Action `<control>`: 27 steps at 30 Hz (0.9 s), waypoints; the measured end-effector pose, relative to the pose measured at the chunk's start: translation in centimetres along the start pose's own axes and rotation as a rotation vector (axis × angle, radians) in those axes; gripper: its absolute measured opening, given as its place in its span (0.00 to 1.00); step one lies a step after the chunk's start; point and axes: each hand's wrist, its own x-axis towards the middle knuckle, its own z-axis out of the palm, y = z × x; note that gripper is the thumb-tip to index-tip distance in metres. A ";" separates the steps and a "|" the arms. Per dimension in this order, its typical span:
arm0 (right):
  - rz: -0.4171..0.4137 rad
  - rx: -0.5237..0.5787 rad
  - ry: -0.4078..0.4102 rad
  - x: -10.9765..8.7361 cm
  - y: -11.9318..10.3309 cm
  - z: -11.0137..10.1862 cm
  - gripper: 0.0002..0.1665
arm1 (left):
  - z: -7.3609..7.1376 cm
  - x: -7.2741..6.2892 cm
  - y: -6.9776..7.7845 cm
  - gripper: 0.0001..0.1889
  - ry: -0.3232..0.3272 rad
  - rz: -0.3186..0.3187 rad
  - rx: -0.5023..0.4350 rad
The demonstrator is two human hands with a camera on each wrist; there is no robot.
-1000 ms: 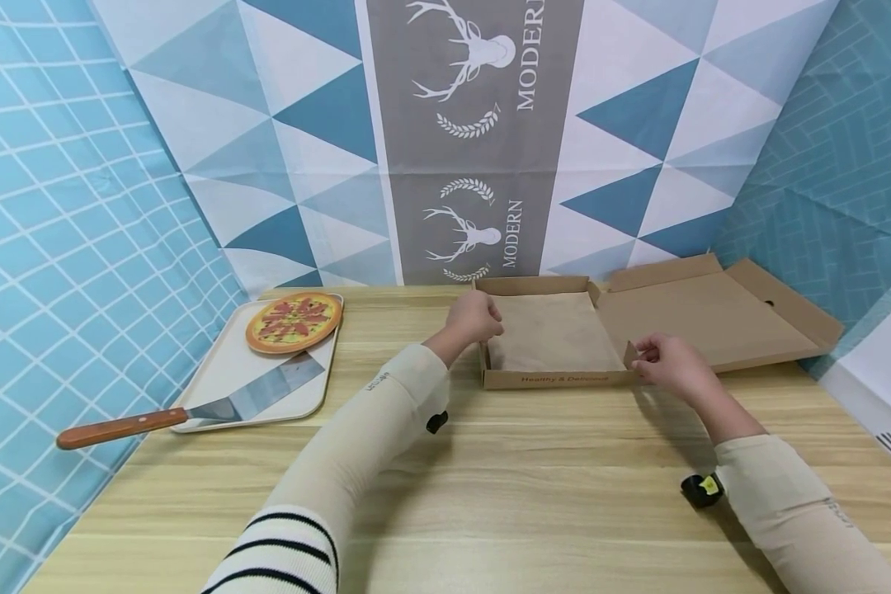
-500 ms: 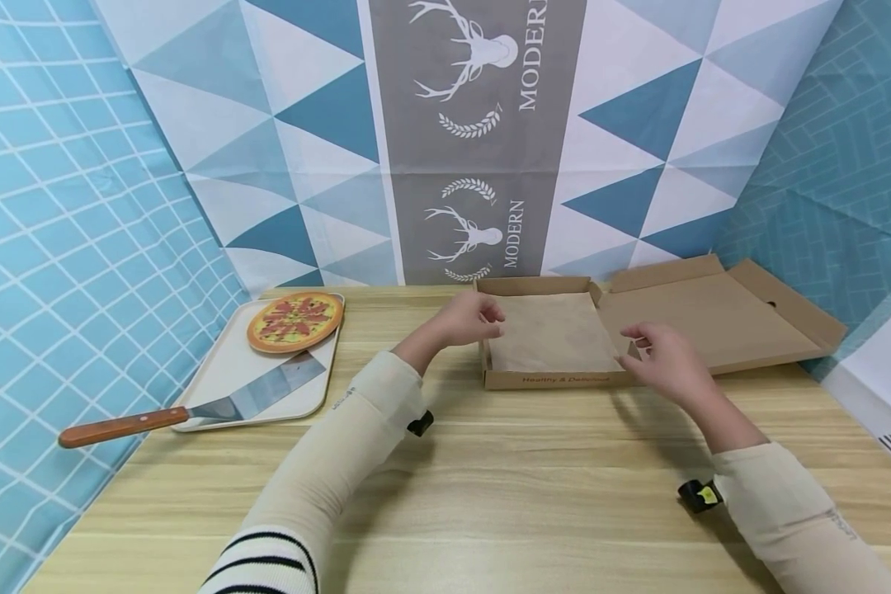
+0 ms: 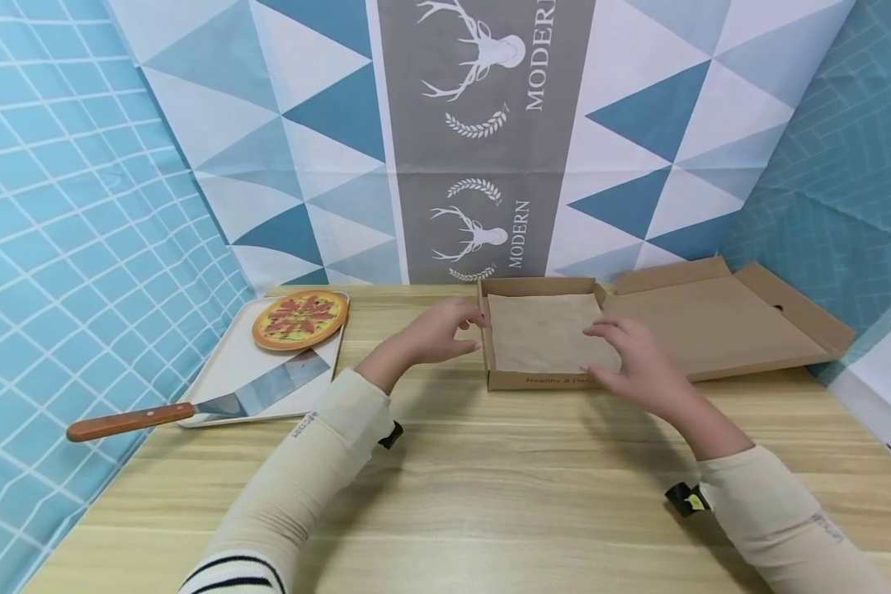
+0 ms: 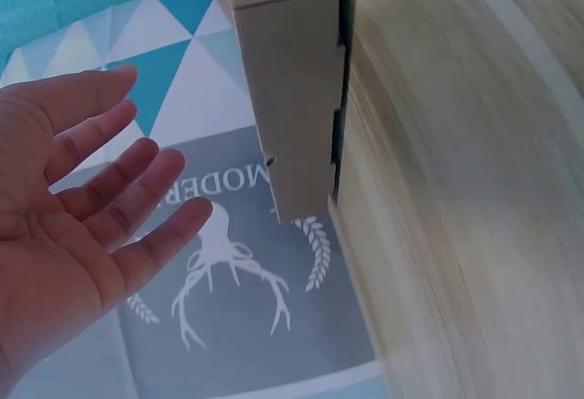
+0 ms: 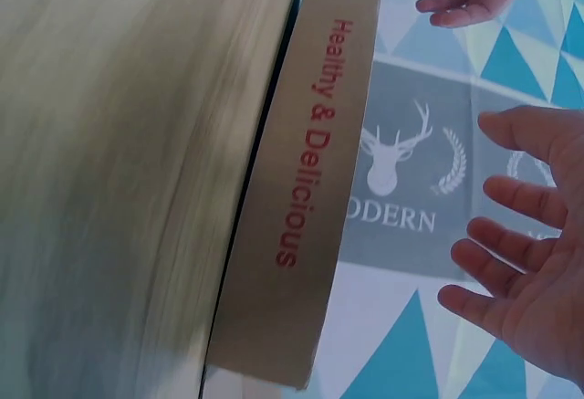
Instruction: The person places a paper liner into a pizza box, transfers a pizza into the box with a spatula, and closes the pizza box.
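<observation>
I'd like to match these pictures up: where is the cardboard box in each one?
Head view: the cardboard box sits right of centre, its open lid extending farther right.
Left wrist view: the cardboard box is at upper middle.
Right wrist view: the cardboard box slants from top centre to bottom, lettering showing.
Shared landmark: the gray deer panel.
</observation>
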 end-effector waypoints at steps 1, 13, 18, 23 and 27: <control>-0.026 -0.007 -0.002 0.1 -0.1 0.2 0.27 | 0.0 -0.4 -0.1 0.15 0.006 0.003 0.022; -0.141 0.064 -0.146 0.9 -1.7 1.5 0.34 | -1.0 -4.4 -0.3 0.17 0.034 -0.033 0.187; -0.149 0.077 -0.184 1.4 -2.3 2.0 0.36 | -1.5 -6.1 -0.8 0.17 0.033 -0.060 0.207; -0.181 0.081 -0.178 1.8 -2.7 2.6 0.35 | -2.1 -7.8 -1.3 0.17 0.031 -0.096 0.218; -0.218 0.086 -0.160 2.1 -3.0 3.2 0.34 | -2.8 -9.3 -1.6 0.17 0.042 -0.117 0.218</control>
